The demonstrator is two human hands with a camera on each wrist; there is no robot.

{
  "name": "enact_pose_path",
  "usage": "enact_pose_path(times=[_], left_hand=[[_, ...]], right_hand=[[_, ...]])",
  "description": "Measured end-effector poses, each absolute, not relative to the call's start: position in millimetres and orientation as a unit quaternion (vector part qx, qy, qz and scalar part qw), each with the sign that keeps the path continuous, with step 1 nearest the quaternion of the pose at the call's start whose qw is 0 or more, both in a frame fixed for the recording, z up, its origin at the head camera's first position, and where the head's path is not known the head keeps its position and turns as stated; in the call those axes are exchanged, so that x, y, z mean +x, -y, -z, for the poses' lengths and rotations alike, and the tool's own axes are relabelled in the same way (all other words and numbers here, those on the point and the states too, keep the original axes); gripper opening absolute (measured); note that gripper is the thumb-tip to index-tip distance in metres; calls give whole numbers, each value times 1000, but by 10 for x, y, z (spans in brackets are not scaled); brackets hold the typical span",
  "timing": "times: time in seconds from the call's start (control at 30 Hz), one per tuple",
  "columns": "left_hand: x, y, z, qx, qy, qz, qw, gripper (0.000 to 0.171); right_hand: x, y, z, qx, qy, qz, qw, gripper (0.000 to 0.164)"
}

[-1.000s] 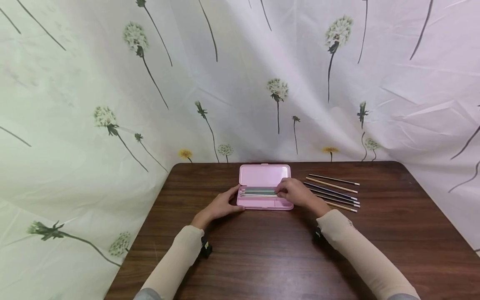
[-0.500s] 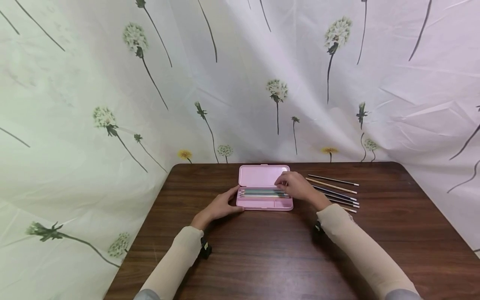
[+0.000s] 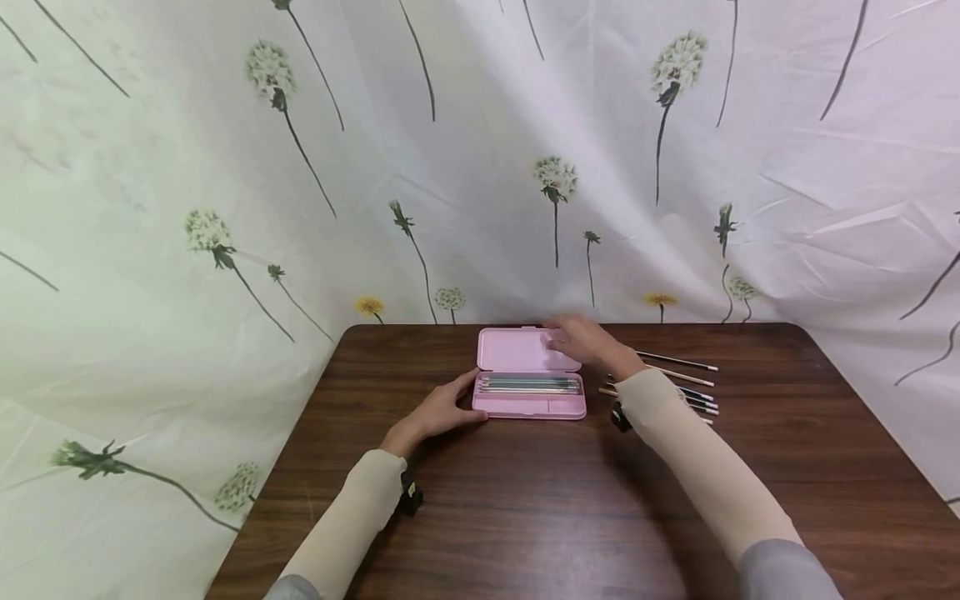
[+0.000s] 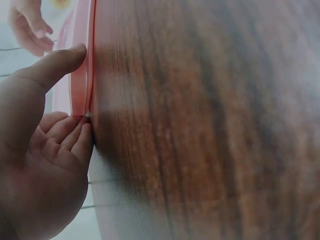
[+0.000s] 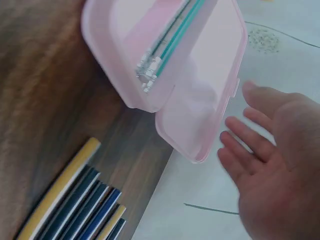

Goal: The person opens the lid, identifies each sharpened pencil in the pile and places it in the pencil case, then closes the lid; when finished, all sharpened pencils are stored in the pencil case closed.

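A pink pencil case [image 3: 517, 407] lies on the table with its lid [image 3: 510, 348] laid back. Several pencils [image 3: 528, 385], some of them green, lie in its long rear compartment. My left hand [image 3: 441, 411] holds the case's left end, thumb along the front wall and fingers at the end wall, as the left wrist view shows. Over the lid's right part is my right hand [image 3: 588, 340], fingers spread and nothing in them. In the right wrist view that hand [image 5: 280, 145] appears beside the lid's far edge [image 5: 220, 125].
Right of the case lie several loose pencils [image 3: 682, 362], black, dark blue and natural wood, partly hidden by my right forearm. A white cloth [image 3: 480, 167] printed with dandelions hangs right behind the table's [image 3: 510, 500] far edge.
My right hand has left the pencils in the case and moved back and up to the lid, its fingers opening out. The left hand has stayed at the case's left end.
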State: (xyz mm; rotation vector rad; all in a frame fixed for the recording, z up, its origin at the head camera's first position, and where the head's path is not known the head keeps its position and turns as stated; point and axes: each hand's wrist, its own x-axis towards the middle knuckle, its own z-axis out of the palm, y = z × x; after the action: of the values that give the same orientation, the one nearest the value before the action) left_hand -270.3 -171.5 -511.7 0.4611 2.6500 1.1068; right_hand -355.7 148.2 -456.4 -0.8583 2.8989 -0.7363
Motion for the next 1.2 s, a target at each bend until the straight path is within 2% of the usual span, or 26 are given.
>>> enact_pose_path(times=[0.1,0.2,0.7,1.2], left_hand=[[-2707,1710,5115,157,-906,-375,118,92],[-2710,1707,5113,156,-906,-375,122,92],[-2723,1705,5094,158,-906,-374,119,92],[-2713,1716,5110,157,-907,-375,116,95]], right_hand=[[-3601,-1452,4553,-259,-938,227,45,55],[-3633,-1428,4550,-245,-942,220,67,57],[-3733,-1357,4505,-215,-945,238,69,40],[-3547,-1290,4370,-291,-929,226,-20,30]])
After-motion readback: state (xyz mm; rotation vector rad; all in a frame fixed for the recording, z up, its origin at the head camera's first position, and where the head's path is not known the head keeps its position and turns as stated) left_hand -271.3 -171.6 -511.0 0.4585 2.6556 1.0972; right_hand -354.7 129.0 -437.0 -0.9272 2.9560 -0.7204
